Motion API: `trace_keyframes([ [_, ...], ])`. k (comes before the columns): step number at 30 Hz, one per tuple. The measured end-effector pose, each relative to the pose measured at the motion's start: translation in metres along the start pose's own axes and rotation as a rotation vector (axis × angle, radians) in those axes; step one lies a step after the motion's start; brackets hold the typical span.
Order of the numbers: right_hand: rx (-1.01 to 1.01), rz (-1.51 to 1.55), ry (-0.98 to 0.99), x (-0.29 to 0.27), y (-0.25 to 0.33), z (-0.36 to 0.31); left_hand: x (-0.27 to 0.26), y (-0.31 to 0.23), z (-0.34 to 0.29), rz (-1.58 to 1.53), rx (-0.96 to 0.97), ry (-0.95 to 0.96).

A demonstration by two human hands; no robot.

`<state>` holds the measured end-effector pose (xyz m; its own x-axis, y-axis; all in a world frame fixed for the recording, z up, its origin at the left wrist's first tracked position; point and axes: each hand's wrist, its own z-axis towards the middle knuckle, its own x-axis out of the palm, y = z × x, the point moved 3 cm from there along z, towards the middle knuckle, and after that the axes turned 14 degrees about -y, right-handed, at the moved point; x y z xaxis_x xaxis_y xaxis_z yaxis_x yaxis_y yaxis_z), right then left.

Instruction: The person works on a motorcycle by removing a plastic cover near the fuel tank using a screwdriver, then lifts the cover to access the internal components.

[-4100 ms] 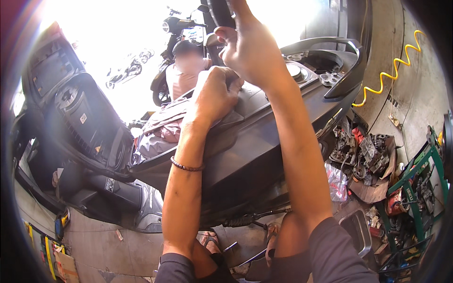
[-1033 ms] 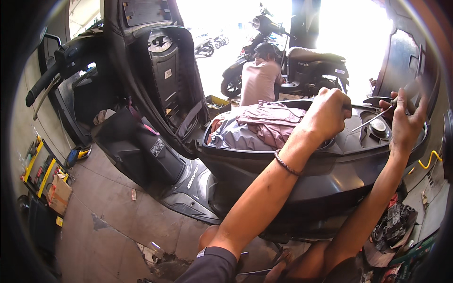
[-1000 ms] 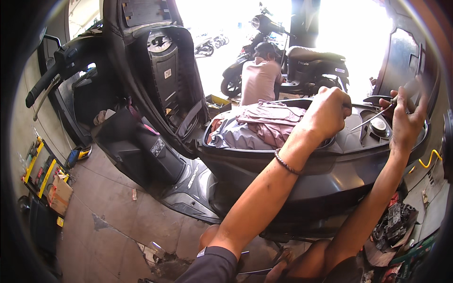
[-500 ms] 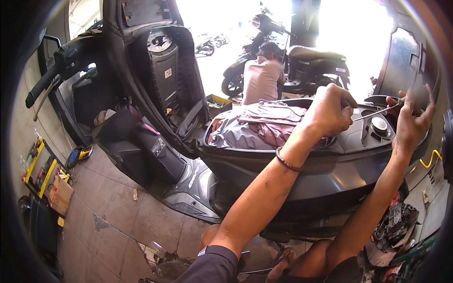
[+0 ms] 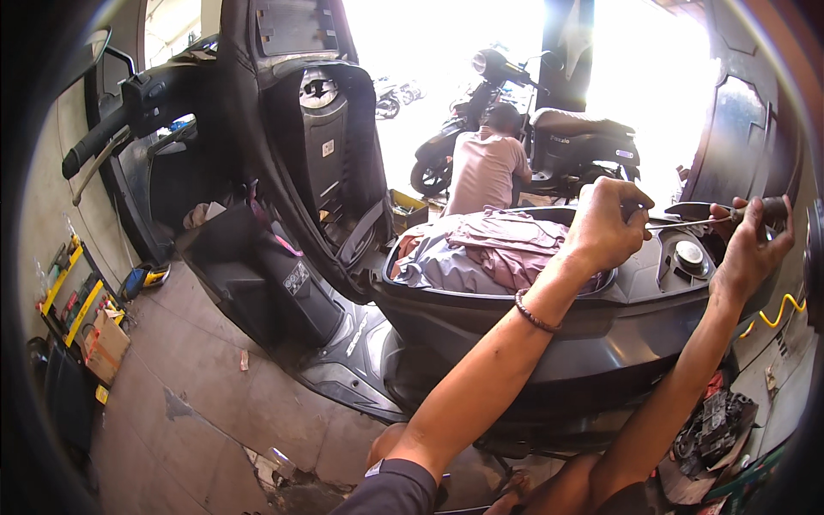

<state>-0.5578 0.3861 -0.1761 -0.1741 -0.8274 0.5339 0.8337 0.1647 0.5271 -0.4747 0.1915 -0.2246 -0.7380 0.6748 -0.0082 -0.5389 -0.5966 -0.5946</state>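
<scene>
My right hand (image 5: 745,249) grips the dark handle of a screwdriver (image 5: 692,224) between thumb and fingers, over the tail of a black scooter (image 5: 549,322). Its thin metal shaft runs nearly level to the left. Closed in a pinch at the shaft's far end is my left hand (image 5: 606,225), its wrist wearing a braided bracelet (image 5: 537,314). A small dark thing shows at those fingers, too hidden to name. Below, the scooter's open seat compartment holds folded pink and grey cloth (image 5: 489,247). A round silver cap (image 5: 687,252) sits behind it, beneath the screwdriver.
The raised seat (image 5: 322,146) stands left of the compartment. Beyond it, a person in a pink shirt (image 5: 481,172) crouches at another scooter (image 5: 584,137). Tools on a yellow-edged rack (image 5: 69,287) are at far left. Greasy engine parts (image 5: 717,429) lie low at right.
The screwdriver has come down at its handle end and lies more level. My right fingers, spread before, now close round the handle. My left hand keeps its pinch; the whole view has shifted slightly.
</scene>
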Motion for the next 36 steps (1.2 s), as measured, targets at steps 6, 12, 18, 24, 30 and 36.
trace_keyframes([
  [6,0.151,0.139,-0.086,-0.016,-0.013,0.021,0.004,-0.004,0.002,-0.178,-0.107,-0.033],
  [12,0.585,-0.005,0.41,0.014,-0.008,-0.021,0.001,-0.002,0.009,-0.007,0.267,-0.128],
  [18,0.587,-0.089,0.641,0.024,-0.019,-0.041,-0.01,-0.012,0.006,-0.127,0.184,-0.198],
  [24,0.509,-0.066,0.729,0.021,-0.011,-0.034,-0.005,-0.013,0.002,-0.155,0.197,-0.243],
  [30,0.552,-0.023,0.658,0.02,-0.022,-0.021,-0.008,-0.014,0.004,-0.169,0.246,-0.254],
  [36,0.445,0.005,0.57,0.023,-0.013,-0.028,-0.011,-0.014,0.004,-0.265,0.187,-0.203],
])
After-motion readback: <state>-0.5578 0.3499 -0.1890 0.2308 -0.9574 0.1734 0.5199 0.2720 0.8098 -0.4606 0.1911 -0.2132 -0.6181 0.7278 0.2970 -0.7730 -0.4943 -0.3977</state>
